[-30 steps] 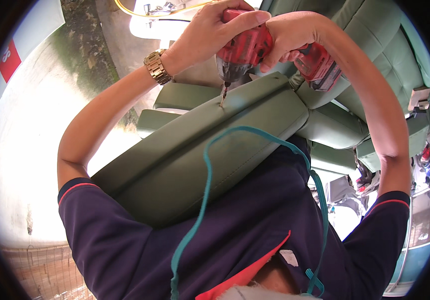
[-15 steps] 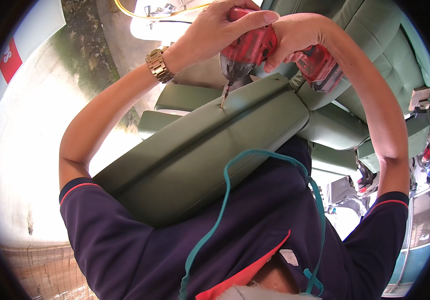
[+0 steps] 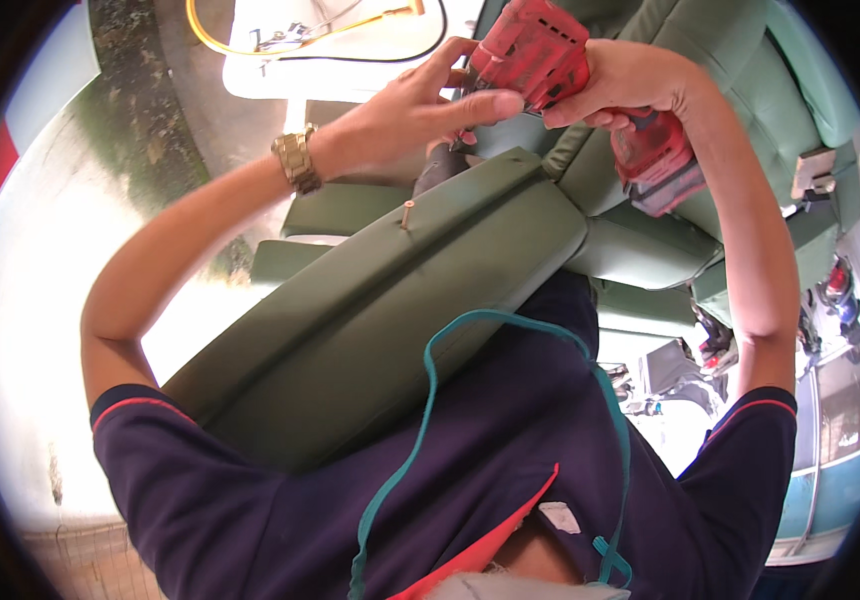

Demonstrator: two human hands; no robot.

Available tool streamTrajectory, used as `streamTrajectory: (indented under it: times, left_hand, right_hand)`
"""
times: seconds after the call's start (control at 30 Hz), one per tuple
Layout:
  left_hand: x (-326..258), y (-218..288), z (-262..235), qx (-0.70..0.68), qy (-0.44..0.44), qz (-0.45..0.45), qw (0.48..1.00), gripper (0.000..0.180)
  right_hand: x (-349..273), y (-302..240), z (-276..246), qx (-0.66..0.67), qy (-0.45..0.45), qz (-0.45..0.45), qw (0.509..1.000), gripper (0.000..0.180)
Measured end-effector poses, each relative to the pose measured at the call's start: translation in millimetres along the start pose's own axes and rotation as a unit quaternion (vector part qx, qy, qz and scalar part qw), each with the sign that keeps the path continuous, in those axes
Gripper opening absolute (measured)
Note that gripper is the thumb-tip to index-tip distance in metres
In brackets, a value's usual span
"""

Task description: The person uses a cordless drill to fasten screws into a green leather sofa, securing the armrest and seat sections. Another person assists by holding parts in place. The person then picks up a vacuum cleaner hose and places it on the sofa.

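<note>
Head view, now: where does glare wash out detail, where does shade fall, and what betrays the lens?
Head view, glare: the pale surface at left and the white surface near the top are washed out; head view, shade: the green padded panel darkens toward its lower-left end; head view, lens: black corners, and edges bending near the rim.

Screw (image 3: 407, 213) juts from green cushion (image 3: 380, 300) near red drill (image 3: 535, 52).
</note>
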State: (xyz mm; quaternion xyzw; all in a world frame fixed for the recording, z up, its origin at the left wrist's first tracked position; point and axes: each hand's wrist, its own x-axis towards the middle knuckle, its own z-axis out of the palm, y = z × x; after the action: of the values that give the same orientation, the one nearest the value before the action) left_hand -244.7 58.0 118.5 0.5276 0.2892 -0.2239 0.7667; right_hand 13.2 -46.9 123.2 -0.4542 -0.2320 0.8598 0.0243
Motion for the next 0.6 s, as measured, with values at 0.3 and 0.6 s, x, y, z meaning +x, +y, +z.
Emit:
streamTrajectory:
  times: [0.3, 0.6]
  left_hand:
    - [99.4, -61.6, 55.2, 0.029, -0.009, -0.004, 1.000, 0.081]
    - [122.9, -101.8, 88.0, -0.012, 0.037, 0.011, 0.999, 0.083]
  right_hand:
    - [2.6, 67.2, 19.0, 0.061, 0.118, 0.129, 0.983, 0.045]
    - [26.7, 108.5, 14.3, -0.007, 0.118, 0.174, 0.978, 0.042]
